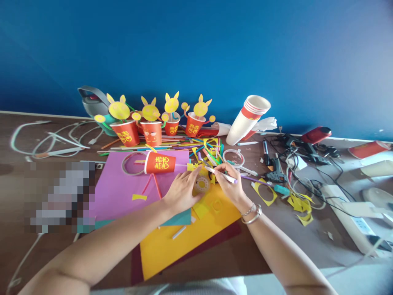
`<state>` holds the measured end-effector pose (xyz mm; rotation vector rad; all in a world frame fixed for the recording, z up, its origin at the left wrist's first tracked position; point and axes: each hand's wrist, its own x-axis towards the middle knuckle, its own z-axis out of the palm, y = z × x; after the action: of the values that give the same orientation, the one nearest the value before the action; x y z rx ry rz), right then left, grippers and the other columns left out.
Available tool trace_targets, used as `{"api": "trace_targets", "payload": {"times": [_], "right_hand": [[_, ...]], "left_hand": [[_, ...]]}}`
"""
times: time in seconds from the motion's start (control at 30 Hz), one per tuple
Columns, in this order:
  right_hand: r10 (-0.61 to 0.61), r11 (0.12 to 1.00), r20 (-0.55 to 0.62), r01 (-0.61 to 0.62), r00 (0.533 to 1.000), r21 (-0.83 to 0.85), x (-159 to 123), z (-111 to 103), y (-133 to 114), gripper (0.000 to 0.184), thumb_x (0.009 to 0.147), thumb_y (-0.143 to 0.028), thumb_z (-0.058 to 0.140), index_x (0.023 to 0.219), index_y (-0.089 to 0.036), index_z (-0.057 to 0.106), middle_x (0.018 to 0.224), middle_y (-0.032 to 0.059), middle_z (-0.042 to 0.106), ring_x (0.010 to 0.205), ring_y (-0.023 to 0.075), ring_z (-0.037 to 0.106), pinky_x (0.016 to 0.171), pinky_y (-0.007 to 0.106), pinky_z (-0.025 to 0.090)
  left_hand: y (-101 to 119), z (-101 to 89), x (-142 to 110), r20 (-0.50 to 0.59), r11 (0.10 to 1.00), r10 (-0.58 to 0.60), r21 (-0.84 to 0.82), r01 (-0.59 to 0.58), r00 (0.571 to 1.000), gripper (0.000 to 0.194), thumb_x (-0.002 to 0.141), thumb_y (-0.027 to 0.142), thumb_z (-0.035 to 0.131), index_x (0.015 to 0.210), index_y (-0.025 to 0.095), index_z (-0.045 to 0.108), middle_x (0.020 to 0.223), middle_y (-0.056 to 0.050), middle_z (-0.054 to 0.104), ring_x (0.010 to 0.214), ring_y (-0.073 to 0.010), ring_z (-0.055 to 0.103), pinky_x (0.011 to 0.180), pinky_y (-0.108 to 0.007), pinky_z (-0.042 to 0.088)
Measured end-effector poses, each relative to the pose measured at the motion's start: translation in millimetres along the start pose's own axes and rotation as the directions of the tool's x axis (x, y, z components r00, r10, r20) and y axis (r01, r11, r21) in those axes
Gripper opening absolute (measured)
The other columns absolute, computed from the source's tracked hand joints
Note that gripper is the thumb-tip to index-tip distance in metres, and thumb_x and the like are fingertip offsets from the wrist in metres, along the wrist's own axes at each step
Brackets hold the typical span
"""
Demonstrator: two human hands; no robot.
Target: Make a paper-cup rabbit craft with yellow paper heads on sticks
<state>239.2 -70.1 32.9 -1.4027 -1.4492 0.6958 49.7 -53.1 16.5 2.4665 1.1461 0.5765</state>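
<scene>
My right hand [230, 186] grips a white marker with a purple end [229, 177], its tip pointing left. Fingers stretched forward, my left hand [183, 191] lies low over the papers, its fingertips close to the marker tip. Between the hands is a clear tape roll [202, 184] on the yellow-orange sheet [178, 250]. Left of my left hand, a red paper cup [166, 164] with gold print rests on its side on the purple sheet [113, 196], with pink straws [156, 186] extending below it. A yellow paper strip [139, 197] lies nearby.
Several red cups [124, 133] with yellow eared paper heads stand by the blue wall. Behind my hands lie coloured straws [181, 145]. A leaning cup stack [245, 121], glue gun [276, 172], tangled cables and a power strip [346, 217] occupy the right; a watering can [95, 108] stands back left.
</scene>
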Motion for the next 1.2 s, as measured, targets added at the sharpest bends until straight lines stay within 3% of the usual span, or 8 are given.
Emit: {"api": "trace_targets", "payload": {"times": [0.13, 0.23, 0.37, 0.53, 0.73, 1.2], "right_hand": [[-0.039, 0.998, 0.028, 0.040, 0.999, -0.054, 0, -6, -2, 0.017, 0.082, -0.024, 0.050, 0.065, -0.021, 0.050, 0.058, -0.0022, 0.052, 0.052, 0.0124, 0.046, 0.051, 0.027, 0.037], [-0.131, 0.975, 0.144, 0.154, 0.981, -0.162, 1, -10, -7, 0.014, 0.079, -0.019, 0.051, 0.065, -0.021, 0.050, 0.061, -0.0009, 0.055, 0.059, 0.0143, 0.050, 0.058, 0.029, 0.040], [-0.222, 0.913, 0.351, 0.320, 0.910, -0.252, 4, -15, -23, 0.010, 0.075, -0.015, 0.056, 0.070, -0.021, 0.050, 0.067, -0.0006, 0.059, 0.066, 0.0151, 0.054, 0.068, 0.031, 0.041], [-0.237, 0.897, 0.441, 0.369, 0.866, -0.242, 5, -28, -43, 0.009, 0.079, -0.015, 0.056, 0.073, -0.021, 0.052, 0.069, -0.0015, 0.059, 0.064, 0.0132, 0.052, 0.068, 0.029, 0.040], [-0.263, 0.793, 0.619, 0.531, 0.740, -0.298, -1, -28, -45, 0.006, 0.081, -0.015, 0.054, 0.084, -0.020, 0.055, 0.077, 0.0022, 0.061, 0.074, 0.0169, 0.054, 0.075, 0.032, 0.039], [-0.322, 0.691, 0.701, 0.665, 0.636, -0.286, 0, -20, -36, 0.006, 0.088, -0.019, 0.050, 0.087, -0.018, 0.056, 0.079, 0.0032, 0.058, 0.076, 0.0173, 0.051, 0.075, 0.032, 0.036]], "left_hand": [[-1, -0.9, 1, 0.013, 1.000, 0.001, -0.009, -0.001, 1.000, 0.079, 0.075, 0.027, 0.065, 0.143, 0.019, 0.027, 0.111, -0.012, 0.066, 0.104, -0.0296, 0.062, 0.085, -0.044, 0.048], [-2, 0.1, 1, 0.024, 1.000, 0.002, -0.007, -0.002, 1.000, 0.076, 0.076, 0.028, 0.063, 0.143, 0.020, 0.027, 0.111, -0.011, 0.065, 0.104, -0.0291, 0.061, 0.086, -0.044, 0.048], [-4, 5.3, 0, 0.001, 1.000, 0.012, -0.022, -0.012, 1.000, 0.070, 0.076, 0.030, 0.065, 0.137, 0.019, 0.034, 0.109, -0.010, 0.064, 0.104, -0.0288, 0.060, 0.088, -0.045, 0.048], [-8, 11.0, -3, -0.095, 0.996, 0.074, -0.046, -0.079, 0.993, 0.047, 0.076, 0.027, 0.066, 0.119, 0.018, 0.050, 0.108, -0.010, 0.059, 0.106, -0.0272, 0.056, 0.094, -0.045, 0.046], [-10, 6.9, 1, -0.063, 0.995, 0.041, -0.084, -0.047, 0.997, 0.044, 0.069, 0.030, 0.074, 0.108, 0.019, 0.056, 0.106, -0.008, 0.056, 0.105, -0.0262, 0.053, 0.092, -0.043, 0.046], [-8, 1.0, 4, 0.026, 0.999, 0.010, -0.031, -0.009, 1.000, 0.046, 0.071, 0.034, 0.074, 0.112, 0.019, 0.058, 0.109, -0.008, 0.059, 0.109, -0.0265, 0.052, 0.093, -0.040, 0.041]]}}
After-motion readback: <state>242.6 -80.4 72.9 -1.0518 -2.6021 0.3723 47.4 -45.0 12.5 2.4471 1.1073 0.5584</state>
